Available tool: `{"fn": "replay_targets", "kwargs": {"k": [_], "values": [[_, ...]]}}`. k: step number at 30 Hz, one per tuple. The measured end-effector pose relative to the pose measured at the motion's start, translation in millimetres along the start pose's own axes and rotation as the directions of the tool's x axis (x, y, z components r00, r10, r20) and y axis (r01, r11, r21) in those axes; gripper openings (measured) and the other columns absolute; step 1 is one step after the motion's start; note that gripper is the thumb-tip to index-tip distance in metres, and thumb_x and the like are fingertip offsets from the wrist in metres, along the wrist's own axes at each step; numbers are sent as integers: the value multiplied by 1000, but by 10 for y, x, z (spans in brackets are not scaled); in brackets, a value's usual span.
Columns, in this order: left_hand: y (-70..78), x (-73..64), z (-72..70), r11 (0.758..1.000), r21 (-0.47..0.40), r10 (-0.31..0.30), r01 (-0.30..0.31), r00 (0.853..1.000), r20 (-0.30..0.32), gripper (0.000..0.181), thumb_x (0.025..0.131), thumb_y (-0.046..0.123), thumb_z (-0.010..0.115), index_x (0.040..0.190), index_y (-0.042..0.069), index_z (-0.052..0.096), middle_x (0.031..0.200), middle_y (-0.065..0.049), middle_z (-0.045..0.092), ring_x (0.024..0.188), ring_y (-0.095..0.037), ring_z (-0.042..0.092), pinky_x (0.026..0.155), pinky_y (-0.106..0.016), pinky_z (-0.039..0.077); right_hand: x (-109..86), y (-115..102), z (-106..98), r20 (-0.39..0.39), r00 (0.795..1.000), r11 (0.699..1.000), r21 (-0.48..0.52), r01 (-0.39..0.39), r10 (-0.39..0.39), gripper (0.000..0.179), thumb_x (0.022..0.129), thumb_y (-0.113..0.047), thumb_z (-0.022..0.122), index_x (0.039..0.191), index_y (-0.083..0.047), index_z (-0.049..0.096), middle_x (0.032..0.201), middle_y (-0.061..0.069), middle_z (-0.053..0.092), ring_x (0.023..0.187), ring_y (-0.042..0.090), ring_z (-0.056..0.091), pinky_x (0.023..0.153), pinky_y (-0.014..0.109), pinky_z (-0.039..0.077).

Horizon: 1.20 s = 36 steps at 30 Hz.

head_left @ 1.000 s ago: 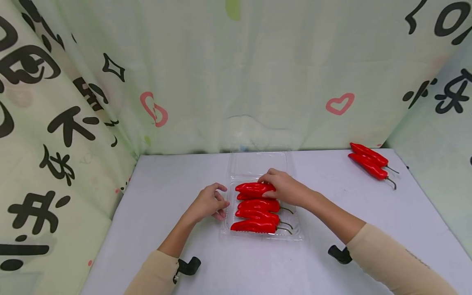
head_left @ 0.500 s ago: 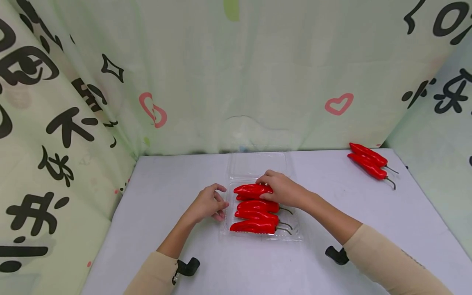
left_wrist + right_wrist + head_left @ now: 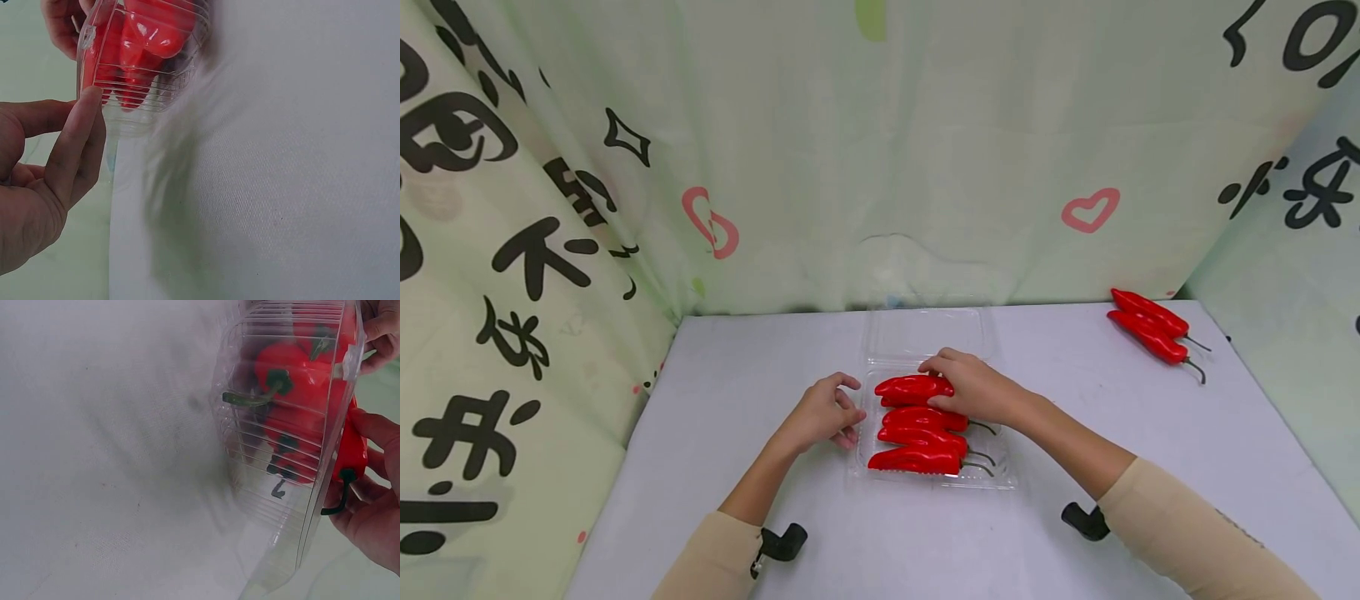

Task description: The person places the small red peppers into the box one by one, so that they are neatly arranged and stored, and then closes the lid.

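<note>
Several glossy red chili peppers (image 3: 917, 461) lie side by side in a clear plastic box (image 3: 970, 481), their green stems pointing right. In the head view my right hand (image 3: 973, 385) grips another red pepper (image 3: 910, 387) over the far part of the box. The right wrist view shows that pepper (image 3: 350, 450) between thumb and fingers at the rim, its stem hanging outside. At the box's left side is my left hand (image 3: 827, 412). In the left wrist view, the fingertips (image 3: 91, 97) of that hand pinch the rim of the box (image 3: 84, 59).
Two more red peppers (image 3: 1150, 329) lie at the far right corner of the white table (image 3: 1075, 400). The box's clear lid (image 3: 928, 333) stands open toward the back. A pale printed curtain (image 3: 985, 167) hangs behind the table and along its sides.
My right hand has shifted slightly left and toward me with the pepper in its grip. The left hand stays at the box's left rim.
</note>
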<state>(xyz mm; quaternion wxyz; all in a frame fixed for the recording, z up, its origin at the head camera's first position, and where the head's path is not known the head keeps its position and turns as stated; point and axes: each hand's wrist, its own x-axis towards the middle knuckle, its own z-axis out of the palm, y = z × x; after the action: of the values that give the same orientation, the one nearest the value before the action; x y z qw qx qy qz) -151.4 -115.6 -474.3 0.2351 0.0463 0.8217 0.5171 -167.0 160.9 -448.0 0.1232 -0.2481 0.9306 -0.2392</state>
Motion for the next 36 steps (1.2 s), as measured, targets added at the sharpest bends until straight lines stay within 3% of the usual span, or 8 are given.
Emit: {"fn": "replay_targets", "kwargs": {"k": [9, 36], "values": [[7, -4, 3, 1000, 5, -5, 5, 1000, 0, 48, 95, 6, 72, 138, 0, 51, 90, -17, 66, 56, -19, 68, 56, -31, 62, -9, 2, 13, -8, 1000, 1000, -7, 8, -8, 49, 88, -17, 82, 132, -6, 65, 120, 10, 65, 103, 21, 65, 83, 34, 65], [4, 5, 12, 1000, 21, -10, 10, 1000, -6, 49, 95, 7, 72, 138, 1, 51, 88, -13, 65, 56, -19, 68, 56, -31, 62, -21, -11, 32, -21, 1000, 1000, -18, 11, -11, 54, 86, -18, 85, 134, -7, 63, 122, 9, 65, 108, 23, 63, 84, 36, 65]]}}
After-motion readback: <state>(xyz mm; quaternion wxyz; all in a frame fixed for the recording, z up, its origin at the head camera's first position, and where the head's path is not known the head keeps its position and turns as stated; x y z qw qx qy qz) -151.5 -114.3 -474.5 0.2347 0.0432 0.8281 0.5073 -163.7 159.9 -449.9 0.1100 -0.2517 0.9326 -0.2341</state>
